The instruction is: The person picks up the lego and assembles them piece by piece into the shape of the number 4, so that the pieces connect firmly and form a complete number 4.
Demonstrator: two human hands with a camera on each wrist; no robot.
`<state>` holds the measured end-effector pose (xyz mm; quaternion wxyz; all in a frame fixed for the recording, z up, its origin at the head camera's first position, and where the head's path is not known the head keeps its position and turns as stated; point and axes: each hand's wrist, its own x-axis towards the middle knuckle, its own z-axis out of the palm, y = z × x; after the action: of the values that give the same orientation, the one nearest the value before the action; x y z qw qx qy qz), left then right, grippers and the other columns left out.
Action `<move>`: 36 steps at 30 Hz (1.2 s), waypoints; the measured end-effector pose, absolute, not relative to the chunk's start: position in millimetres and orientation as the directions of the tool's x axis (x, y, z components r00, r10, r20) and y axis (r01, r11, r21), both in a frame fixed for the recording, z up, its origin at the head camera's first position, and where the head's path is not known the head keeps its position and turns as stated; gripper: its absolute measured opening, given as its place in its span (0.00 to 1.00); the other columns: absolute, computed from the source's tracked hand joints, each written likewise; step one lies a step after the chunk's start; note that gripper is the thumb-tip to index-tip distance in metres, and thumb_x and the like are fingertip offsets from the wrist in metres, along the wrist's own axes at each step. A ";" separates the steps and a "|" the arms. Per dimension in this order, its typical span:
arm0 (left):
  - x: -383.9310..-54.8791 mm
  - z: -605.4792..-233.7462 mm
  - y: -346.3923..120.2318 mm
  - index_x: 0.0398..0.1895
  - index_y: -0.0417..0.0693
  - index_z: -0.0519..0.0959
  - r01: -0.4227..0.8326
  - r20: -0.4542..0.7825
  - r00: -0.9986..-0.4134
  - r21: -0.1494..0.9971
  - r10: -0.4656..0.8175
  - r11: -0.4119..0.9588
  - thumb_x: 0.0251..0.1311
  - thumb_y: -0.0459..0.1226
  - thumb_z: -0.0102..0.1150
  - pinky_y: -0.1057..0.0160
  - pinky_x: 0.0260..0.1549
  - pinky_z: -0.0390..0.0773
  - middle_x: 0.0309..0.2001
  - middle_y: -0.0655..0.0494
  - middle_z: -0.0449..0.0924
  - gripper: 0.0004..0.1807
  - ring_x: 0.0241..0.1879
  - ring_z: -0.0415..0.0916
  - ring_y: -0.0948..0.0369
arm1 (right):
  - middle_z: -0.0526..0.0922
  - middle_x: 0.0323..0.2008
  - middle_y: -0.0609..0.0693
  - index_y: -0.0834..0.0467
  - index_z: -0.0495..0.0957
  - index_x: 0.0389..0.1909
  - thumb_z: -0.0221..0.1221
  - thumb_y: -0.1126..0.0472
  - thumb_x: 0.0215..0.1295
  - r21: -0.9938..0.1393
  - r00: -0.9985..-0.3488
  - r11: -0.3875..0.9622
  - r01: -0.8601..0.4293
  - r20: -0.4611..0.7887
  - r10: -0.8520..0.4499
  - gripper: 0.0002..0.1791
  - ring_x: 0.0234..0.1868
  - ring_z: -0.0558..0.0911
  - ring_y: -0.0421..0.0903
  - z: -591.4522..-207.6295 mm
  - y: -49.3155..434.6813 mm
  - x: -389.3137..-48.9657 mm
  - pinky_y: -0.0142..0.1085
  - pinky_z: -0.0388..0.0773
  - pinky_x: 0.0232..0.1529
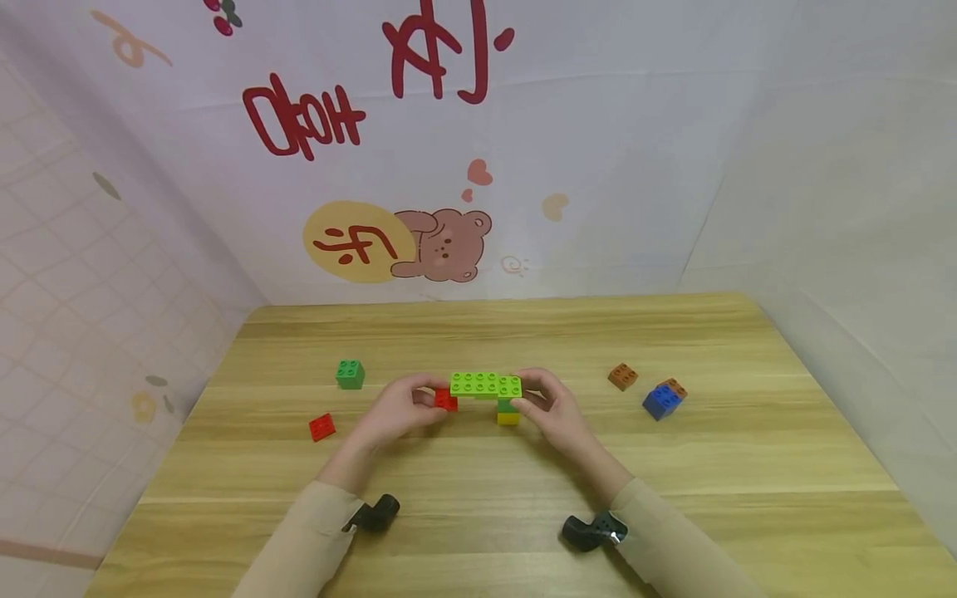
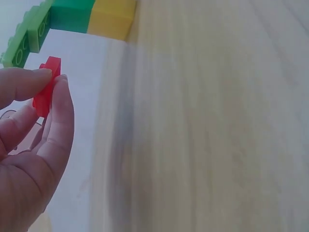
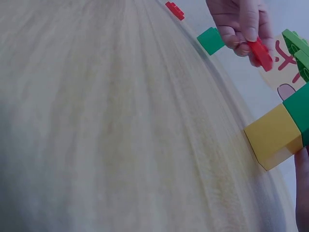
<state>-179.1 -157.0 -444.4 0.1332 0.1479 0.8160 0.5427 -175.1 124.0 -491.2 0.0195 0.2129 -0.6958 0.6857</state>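
Between thumb and fingers, my left hand [image 1: 399, 409] pinches a thin red toy brick [image 2: 50, 87]. That brick is just below the left end of a lime green brick layer [image 1: 474, 384]; the left wrist view shows a gap between them. The lime layer juts out leftward from the top of a small tower, with a green brick [image 3: 300, 112] under it and a yellow brick [image 3: 275, 137] at the base on the table. My right hand [image 1: 559, 415] grips the tower's right end, thumb in front and fingers behind, which partly hides it.
Left on the wooden table [image 1: 478, 515] are a green brick [image 1: 350, 374] and a flat red brick [image 1: 322, 427]. To the right lie a brown brick [image 1: 623, 376] and a blue brick [image 1: 661, 402] against another brown brick [image 1: 676, 387]. A printed cloth [image 1: 613, 183] hangs behind.
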 end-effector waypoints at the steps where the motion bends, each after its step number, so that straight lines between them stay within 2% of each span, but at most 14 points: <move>1: -179.7 -443.7 -155.4 0.55 0.36 0.79 0.095 -0.058 -0.922 0.924 0.382 0.370 0.55 0.28 0.69 0.63 0.36 0.79 0.44 0.45 0.82 0.23 0.40 0.80 0.54 | 0.74 0.56 0.62 0.68 0.73 0.55 0.62 0.72 0.64 -0.946 -0.909 -0.030 -0.324 0.320 -0.269 0.18 0.57 0.76 0.49 -491.2 123.9 -175.1 0.37 0.75 0.58; 7: -184.0 -443.0 -149.2 0.56 0.33 0.77 0.100 -0.048 -0.916 0.934 0.399 0.342 0.55 0.28 0.69 0.62 0.38 0.81 0.48 0.42 0.82 0.24 0.41 0.81 0.54 | 0.75 0.56 0.60 0.67 0.74 0.55 0.63 0.72 0.64 -0.945 -0.908 -0.030 -0.324 0.320 -0.272 0.19 0.56 0.76 0.50 -492.0 123.5 -175.7 0.38 0.75 0.58; 13: -184.8 -441.8 -144.5 0.55 0.29 0.76 0.118 -0.025 -0.907 0.943 0.420 0.311 0.54 0.26 0.68 0.64 0.37 0.81 0.44 0.40 0.83 0.23 0.41 0.82 0.54 | 0.75 0.56 0.59 0.65 0.74 0.55 0.63 0.71 0.64 -0.950 -0.912 -0.031 -0.309 0.306 -0.273 0.19 0.57 0.75 0.56 -492.2 122.9 -175.6 0.39 0.75 0.58; 17: -185.2 -439.9 -141.7 0.54 0.31 0.77 0.118 -0.024 -0.903 0.947 0.429 0.300 0.55 0.27 0.68 0.65 0.38 0.80 0.42 0.42 0.84 0.22 0.40 0.82 0.56 | 0.75 0.56 0.59 0.65 0.74 0.55 0.63 0.72 0.64 -0.953 -0.915 -0.033 -0.302 0.300 -0.271 0.19 0.58 0.75 0.58 -491.2 122.6 -175.2 0.38 0.75 0.58; 25: -186.9 -438.3 -138.9 0.55 0.29 0.76 0.129 -0.002 -0.895 0.956 0.445 0.264 0.55 0.26 0.68 0.66 0.39 0.80 0.42 0.43 0.84 0.23 0.41 0.81 0.56 | 0.75 0.57 0.61 0.68 0.73 0.56 0.61 0.76 0.63 -0.947 -0.911 -0.033 -0.320 0.317 -0.264 0.20 0.57 0.74 0.58 -491.3 121.8 -175.2 0.39 0.75 0.58; 30: -188.2 -437.0 -137.1 0.57 0.30 0.76 0.119 -0.006 -0.893 0.961 0.450 0.249 0.55 0.25 0.67 0.65 0.41 0.81 0.44 0.43 0.83 0.24 0.43 0.81 0.52 | 0.75 0.56 0.62 0.68 0.73 0.56 0.62 0.74 0.63 -0.946 -0.910 -0.025 -0.324 0.318 -0.266 0.20 0.56 0.76 0.54 -490.6 122.9 -175.2 0.39 0.76 0.58; 36: -188.6 -433.9 -135.9 0.59 0.32 0.75 0.123 -0.002 -0.887 0.963 0.461 0.240 0.56 0.26 0.67 0.65 0.41 0.80 0.45 0.43 0.83 0.26 0.43 0.81 0.53 | 0.75 0.56 0.62 0.67 0.74 0.55 0.63 0.72 0.63 -0.944 -0.908 -0.023 -0.328 0.322 -0.269 0.19 0.56 0.76 0.53 -491.0 124.0 -175.6 0.39 0.76 0.57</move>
<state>-188.6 -135.9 -433.9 0.1441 0.1885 0.7740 0.5870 -175.6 124.0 -491.0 0.0217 0.2137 -0.6987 0.6824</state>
